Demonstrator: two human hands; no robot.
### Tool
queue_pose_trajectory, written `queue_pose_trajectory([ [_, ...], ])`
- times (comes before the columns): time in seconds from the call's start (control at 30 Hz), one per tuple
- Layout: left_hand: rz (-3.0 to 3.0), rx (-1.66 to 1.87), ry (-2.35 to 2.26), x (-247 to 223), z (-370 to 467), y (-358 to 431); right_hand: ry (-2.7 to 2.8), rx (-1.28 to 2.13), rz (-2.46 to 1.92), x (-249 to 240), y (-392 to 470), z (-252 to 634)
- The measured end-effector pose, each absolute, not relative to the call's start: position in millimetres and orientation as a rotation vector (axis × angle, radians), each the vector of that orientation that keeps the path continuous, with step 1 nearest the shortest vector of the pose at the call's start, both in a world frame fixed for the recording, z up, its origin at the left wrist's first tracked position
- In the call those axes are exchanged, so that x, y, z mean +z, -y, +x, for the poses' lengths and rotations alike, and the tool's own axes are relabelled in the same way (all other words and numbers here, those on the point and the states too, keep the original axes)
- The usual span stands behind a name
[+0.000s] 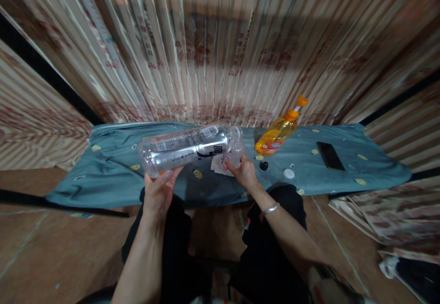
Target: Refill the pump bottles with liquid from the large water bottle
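A large clear plastic bottle [185, 148] with a silver label lies almost level above the cloth, its neck to the right. My left hand [160, 187] is closed around its base end from below. My right hand [244, 172] grips a small clear plastic bottle [236, 150], which is tilted. The mouths of the two bottles meet or overlap; I cannot tell whether any liquid is between them. Partly hidden under the small bottle, a pale tissue-like piece [218, 165] lies on the cloth. A black cap [264, 165] and a white cap [289, 173] lie right of my right hand.
A pump bottle [277, 134] of orange liquid stands toward the back right. Farther right is a dark phone [330, 156]. Teal cloth [113, 171] covers the narrow table, with a striped curtain [206, 66] behind it and dark poles [44, 68] at its sides.
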State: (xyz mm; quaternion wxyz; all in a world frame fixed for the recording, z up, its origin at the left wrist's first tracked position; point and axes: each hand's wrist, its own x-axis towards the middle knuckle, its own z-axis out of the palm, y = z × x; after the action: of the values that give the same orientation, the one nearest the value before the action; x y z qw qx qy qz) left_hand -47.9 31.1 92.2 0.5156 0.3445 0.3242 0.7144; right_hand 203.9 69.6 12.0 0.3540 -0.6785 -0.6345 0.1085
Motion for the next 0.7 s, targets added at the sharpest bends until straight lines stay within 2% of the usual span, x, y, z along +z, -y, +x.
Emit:
queue_pose_trajectory([
  [0.7, 0.811, 1.72, -0.789, 94.8, -46.6, -30.0, 1.655, 0.251, -1.804, 11.3, -71.0, 204.2],
])
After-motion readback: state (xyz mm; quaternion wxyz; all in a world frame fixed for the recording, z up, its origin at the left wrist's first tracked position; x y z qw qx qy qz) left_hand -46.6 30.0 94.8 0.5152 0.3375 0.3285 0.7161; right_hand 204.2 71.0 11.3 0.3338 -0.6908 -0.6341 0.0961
